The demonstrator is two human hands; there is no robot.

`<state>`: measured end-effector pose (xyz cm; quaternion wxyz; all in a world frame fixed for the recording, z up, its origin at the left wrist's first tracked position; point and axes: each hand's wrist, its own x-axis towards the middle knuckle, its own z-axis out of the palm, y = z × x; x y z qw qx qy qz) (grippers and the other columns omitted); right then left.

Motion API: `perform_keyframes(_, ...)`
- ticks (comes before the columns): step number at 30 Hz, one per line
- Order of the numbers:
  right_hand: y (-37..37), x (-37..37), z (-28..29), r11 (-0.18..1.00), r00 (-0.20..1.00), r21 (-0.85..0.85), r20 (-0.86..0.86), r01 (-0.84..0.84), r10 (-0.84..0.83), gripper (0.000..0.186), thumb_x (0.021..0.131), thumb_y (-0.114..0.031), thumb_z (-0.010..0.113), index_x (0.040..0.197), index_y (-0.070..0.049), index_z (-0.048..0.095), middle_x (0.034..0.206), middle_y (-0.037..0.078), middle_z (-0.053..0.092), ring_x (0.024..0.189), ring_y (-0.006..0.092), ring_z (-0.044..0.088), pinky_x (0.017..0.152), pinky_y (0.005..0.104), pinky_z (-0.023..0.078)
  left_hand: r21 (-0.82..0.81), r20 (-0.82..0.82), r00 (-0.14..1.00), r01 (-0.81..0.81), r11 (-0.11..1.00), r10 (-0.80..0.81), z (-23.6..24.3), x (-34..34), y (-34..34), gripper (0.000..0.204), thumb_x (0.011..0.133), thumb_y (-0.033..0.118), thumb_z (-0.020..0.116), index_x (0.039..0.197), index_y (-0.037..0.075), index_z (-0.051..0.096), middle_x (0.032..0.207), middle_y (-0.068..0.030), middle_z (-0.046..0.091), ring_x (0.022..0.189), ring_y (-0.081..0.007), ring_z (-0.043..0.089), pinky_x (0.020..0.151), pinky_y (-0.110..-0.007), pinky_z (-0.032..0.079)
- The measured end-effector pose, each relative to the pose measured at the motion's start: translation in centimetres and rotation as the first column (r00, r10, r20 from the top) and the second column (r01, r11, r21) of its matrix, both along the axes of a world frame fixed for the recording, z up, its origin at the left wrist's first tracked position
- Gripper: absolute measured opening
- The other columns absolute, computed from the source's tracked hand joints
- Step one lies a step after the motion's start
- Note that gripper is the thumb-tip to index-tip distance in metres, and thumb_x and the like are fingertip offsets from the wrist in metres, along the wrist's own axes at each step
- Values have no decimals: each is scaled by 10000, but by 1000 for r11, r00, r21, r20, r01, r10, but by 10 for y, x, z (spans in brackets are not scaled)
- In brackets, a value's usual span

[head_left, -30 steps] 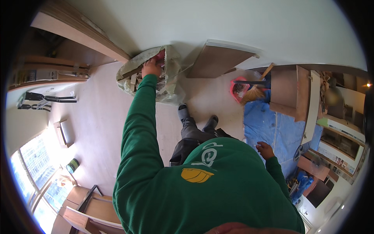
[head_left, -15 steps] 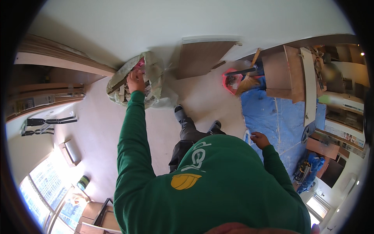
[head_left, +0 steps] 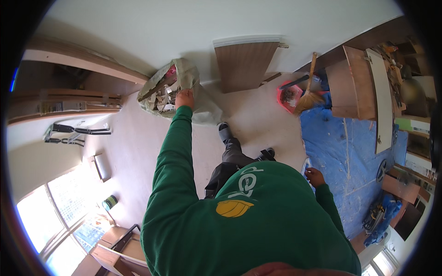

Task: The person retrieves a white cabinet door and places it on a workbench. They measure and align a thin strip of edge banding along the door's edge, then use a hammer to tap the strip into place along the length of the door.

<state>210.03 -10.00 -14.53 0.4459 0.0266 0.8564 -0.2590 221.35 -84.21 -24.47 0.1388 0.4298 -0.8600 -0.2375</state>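
A pale green woven sack (head_left: 186, 71) stands against the wall, its mouth open. Inside lie wood strips and broken scraps (head_left: 166, 97), with something pink near the top. My left hand (head_left: 185, 98) is closed at the right side of the sack's mouth, its fingers on the rim. Lower on the right, my right hand (head_left: 315, 176) hangs by my side with curled fingers. A small white and blue thing shows right beside those fingertips; I cannot make out what it is or whether I hold it.
A brown board (head_left: 246, 64) leans on the wall. Right of it are a red dustpan (head_left: 286, 99) with debris and a straw broom (head_left: 309, 99). A blue sheet (head_left: 329, 147) covers the right floor, beside cabinet panels (head_left: 350, 85). A folded black-framed item (head_left: 78, 131) is at left.
My left hand has moved from over the scraps inside the sack to the right side of its mouth. The right hand stays low at my side. The whole view has shifted slightly.
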Motion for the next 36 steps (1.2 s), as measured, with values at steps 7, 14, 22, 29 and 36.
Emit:
perform_keyframes(7,112,-9,-29,997,994,16,73,-80,78,437,913,-309,723,1207,12,684,928,147,748,675,187,677,689,339,560,0,-152,912,-386,922,382,-3,47,6,351,950,430,633,979,112,777,997,-181,731,945,-390,688,834,-489,536)
perform_keyframes(14,166,-19,-16,858,838,-38,241,512,-489,187,915,-187,690,1087,-112,694,767,20,643,570,148,581,450,304,412,-23,95,853,-513,858,512,6,70,-18,328,893,428,668,964,134,794,1010,-171,754,955,-391,710,854,-487,560)
perform_keyframes(22,66,2,2,996,998,-68,32,53,-51,318,916,-265,721,1175,-81,693,837,42,696,641,139,631,500,306,468,-74,238,903,-351,934,358,-8,63,-77,312,896,335,572,1029,147,782,1008,-189,750,972,-408,711,871,-515,569)
perform_keyframes(29,-27,-14,25,979,980,31,10,201,-201,391,928,-285,715,1229,-37,688,860,65,713,674,137,643,554,305,504,47,215,949,-245,968,230,-2,68,-98,305,856,344,598,1004,155,786,977,-191,750,927,-413,719,858,-516,576)
perform_keyframes(36,-53,-21,39,980,981,57,12,190,-191,393,939,-288,712,1242,-40,683,874,67,712,690,143,640,572,316,508,33,263,928,-282,959,264,6,63,-113,294,829,336,617,976,150,791,955,-199,747,914,-427,714,838,-523,578)
